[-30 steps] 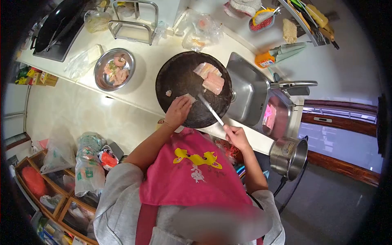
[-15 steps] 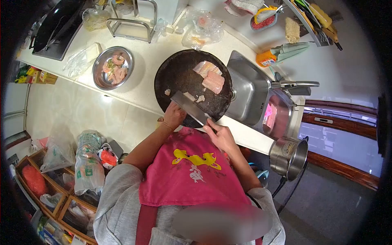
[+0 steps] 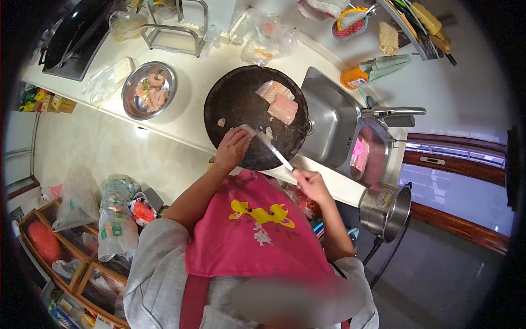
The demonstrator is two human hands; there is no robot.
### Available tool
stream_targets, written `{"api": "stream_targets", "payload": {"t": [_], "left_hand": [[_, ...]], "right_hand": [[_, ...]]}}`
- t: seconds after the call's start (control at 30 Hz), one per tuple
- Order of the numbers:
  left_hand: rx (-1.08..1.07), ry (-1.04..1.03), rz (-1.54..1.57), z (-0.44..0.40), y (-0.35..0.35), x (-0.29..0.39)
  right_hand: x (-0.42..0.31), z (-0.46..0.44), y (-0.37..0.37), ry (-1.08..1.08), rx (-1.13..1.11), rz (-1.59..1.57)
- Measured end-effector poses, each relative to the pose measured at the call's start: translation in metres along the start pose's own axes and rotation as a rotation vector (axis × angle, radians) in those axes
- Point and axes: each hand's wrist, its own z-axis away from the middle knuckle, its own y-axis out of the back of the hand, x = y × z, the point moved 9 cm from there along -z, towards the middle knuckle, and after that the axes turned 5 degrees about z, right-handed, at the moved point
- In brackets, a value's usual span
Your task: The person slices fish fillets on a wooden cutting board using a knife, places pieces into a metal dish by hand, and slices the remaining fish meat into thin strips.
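Note:
On a round dark cutting board (image 3: 230,98), my left hand (image 3: 234,147) bends its fingers over a small piece of pale meat (image 3: 248,130). My right hand (image 3: 311,185) grips the handle of a cleaver (image 3: 276,152) beyond the board's near edge. The blade shows nearly edge-on and blurred, its tip close to the left fingertips. Two larger slabs of pale pink meat (image 3: 283,109), perhaps fish fillet, lie farther back on the right of the board. Small scraps (image 3: 221,122) lie at the left and near the blade.
A steel bowl (image 3: 127,93) of meat pieces stands left of the board. To the right are a steel sink (image 3: 329,123), a faucet (image 3: 400,111) and a steel pot (image 3: 378,211). A plastic bag (image 3: 268,41) and a metal rack (image 3: 172,28) are behind.
The cleaver has turned from showing its broad face to nearly edge-on, and my right hand has moved right and nearer. My left hand has shifted off the blade onto the small meat piece.

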Motion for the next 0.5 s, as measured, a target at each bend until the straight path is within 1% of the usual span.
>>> {"api": "stream_targets", "payload": {"t": [0.03,0.07,0.13,0.17,0.2,0.27,0.3,0.33,0.4,0.47,0.5], "left_hand": [[0.006,-0.002,0.006,0.0,-0.001,0.0],[0.007,-0.007,0.006,0.001,-0.002,0.002],[0.072,0.014,-0.036,0.0,0.01,0.005],[0.072,0.013,-0.039,-0.001,0.01,0.004],[0.051,0.026,0.004,0.0,0.007,0.002],[0.03,0.04,0.052,0.005,0.003,0.0],[0.012,0.022,0.02,0.006,0.004,-0.001],[-0.006,0.004,-0.014,0.007,0.003,-0.001],[-0.006,-0.003,-0.006,0.007,0.004,-0.002],[-0.009,-0.011,0.005,0.008,0.002,-0.003],[-0.007,-0.014,-0.014,0.01,-0.002,-0.006]], "right_hand": [[-0.013,0.005,0.006,-0.09,-0.031,-0.11],[-0.02,0.004,0.007,-0.088,-0.027,-0.112],[-0.029,0.002,0.013,-0.093,0.111,-0.156],[-0.033,0.002,0.011,0.016,0.144,-0.073],[-0.035,0.009,0.006,0.014,0.143,-0.075],[-0.064,0.025,-0.006,0.17,0.135,0.053],[-0.06,0.025,-0.018,0.089,0.002,0.132],[-0.061,0.024,-0.023,0.09,0.002,0.133],[-0.076,0.026,-0.028,0.268,0.109,0.182],[-0.077,0.022,-0.03,0.243,0.095,0.182],[-0.081,0.021,-0.029,0.294,0.13,0.209]]}}
